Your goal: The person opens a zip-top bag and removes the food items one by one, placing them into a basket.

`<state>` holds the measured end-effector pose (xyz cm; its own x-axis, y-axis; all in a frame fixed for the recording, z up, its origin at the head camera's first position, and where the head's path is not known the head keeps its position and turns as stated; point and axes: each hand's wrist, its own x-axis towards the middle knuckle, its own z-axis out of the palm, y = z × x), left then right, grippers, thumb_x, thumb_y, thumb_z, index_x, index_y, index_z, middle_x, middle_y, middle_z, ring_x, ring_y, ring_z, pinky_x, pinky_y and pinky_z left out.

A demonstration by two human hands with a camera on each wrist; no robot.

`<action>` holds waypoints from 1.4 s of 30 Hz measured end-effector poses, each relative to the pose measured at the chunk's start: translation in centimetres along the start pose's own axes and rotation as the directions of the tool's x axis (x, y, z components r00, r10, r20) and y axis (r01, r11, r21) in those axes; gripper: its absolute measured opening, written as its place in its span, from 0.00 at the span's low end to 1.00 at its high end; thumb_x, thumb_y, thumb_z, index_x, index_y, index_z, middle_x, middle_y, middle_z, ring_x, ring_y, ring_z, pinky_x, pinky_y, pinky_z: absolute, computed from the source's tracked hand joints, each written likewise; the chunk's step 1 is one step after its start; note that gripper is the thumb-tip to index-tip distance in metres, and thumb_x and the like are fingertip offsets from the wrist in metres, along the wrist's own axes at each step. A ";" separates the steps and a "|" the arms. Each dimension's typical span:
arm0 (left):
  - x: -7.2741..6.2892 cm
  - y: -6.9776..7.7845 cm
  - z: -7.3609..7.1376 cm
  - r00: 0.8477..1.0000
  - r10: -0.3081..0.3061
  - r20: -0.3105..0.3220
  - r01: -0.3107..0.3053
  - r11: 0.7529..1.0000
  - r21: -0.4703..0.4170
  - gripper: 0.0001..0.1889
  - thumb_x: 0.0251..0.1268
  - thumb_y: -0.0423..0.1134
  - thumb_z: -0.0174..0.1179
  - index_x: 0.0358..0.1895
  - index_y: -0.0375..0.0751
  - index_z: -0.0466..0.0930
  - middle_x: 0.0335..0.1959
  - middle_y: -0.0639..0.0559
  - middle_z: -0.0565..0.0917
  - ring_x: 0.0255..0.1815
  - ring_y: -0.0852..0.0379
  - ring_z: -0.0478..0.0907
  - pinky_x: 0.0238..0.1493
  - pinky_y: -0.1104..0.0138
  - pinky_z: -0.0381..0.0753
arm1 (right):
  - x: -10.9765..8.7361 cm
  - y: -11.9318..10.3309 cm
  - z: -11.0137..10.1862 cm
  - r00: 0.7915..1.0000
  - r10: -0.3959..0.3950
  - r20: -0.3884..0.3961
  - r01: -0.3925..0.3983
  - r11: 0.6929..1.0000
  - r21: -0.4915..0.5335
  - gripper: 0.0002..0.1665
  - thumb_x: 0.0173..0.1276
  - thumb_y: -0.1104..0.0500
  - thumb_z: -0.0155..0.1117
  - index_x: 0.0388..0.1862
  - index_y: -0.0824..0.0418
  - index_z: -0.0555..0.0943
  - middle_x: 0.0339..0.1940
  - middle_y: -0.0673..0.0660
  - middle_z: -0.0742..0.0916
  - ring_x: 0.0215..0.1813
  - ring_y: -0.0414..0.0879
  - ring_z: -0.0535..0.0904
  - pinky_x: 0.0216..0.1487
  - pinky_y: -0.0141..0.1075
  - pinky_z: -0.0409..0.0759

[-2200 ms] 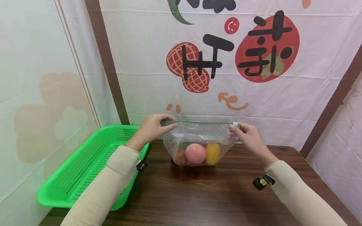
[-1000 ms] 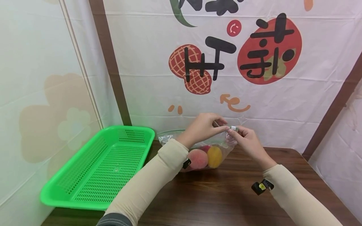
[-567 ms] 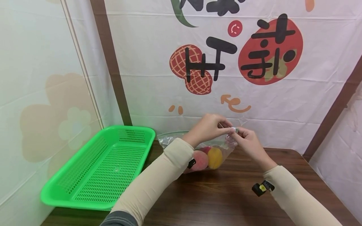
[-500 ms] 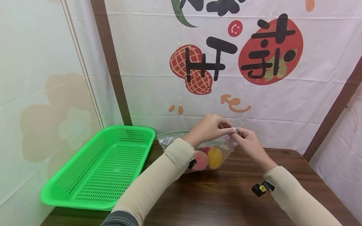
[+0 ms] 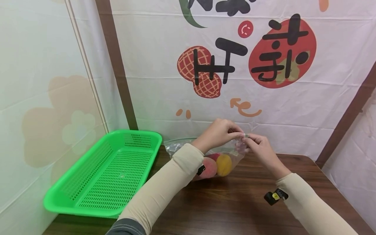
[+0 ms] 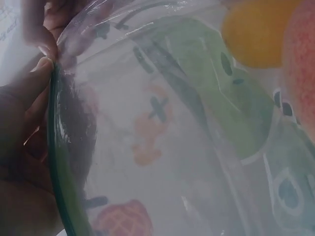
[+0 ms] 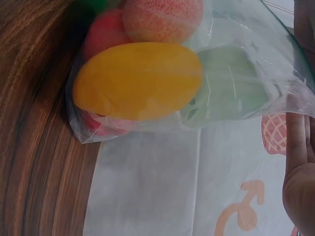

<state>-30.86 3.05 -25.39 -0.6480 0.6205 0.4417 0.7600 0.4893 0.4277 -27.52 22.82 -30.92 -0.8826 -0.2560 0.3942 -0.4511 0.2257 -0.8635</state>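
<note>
Taking the bag as the centre of the clock in the head view, it is at the far side of the tabletop, clear-walled with a green zip along its mouth. The left hand, at one o'clock, pinches the zip near the bag's corner, thumb and forefinger drawn together. The right hand, at two o'clock, grips that same corner between thumb and curled fingers, the two hands' tips touching or nearly so. Inside, the mango lies at three o'clock of the peach, with a red fruit against both. The green basket is at nine o'clock; the printed cloth hangs at twelve.
</note>
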 end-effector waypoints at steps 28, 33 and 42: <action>-0.9 -1.7 -1.1 1.000 0.021 -0.020 -0.021 1.000 0.004 0.11 0.70 0.45 0.62 0.42 0.44 0.90 0.35 0.58 0.87 0.31 0.64 0.77 0.37 0.75 0.76 | -0.1 0.2 -0.5 0.994 -0.104 -0.038 0.103 0.995 -0.008 0.21 0.79 0.58 0.55 0.47 0.78 0.83 0.36 0.59 0.90 0.38 0.44 0.88 0.41 0.38 0.85; -1.2 -1.8 -1.5 0.999 0.036 -0.019 -0.036 0.999 -0.005 0.10 0.71 0.44 0.62 0.42 0.44 0.89 0.35 0.57 0.88 0.32 0.66 0.79 0.38 0.75 0.76 | -0.2 0.2 -0.5 0.992 -0.115 -0.044 0.114 0.993 -0.016 0.20 0.79 0.58 0.55 0.46 0.77 0.83 0.36 0.61 0.90 0.38 0.45 0.88 0.41 0.38 0.85; -1.9 -2.5 -3.0 0.999 0.046 -0.011 -0.046 0.999 0.007 0.09 0.70 0.44 0.64 0.41 0.45 0.90 0.34 0.58 0.88 0.31 0.66 0.78 0.36 0.74 0.76 | -0.4 0.0 -0.9 0.990 -0.135 -0.052 0.135 0.991 -0.002 0.20 0.79 0.59 0.55 0.48 0.77 0.83 0.38 0.62 0.90 0.39 0.46 0.88 0.42 0.38 0.85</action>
<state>-31.66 -1.13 -24.94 -0.6130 0.6353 0.4697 0.7892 0.4645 0.4017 -27.25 23.72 -30.78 -0.8195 -0.2353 0.5226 -0.5662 0.1909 -0.8019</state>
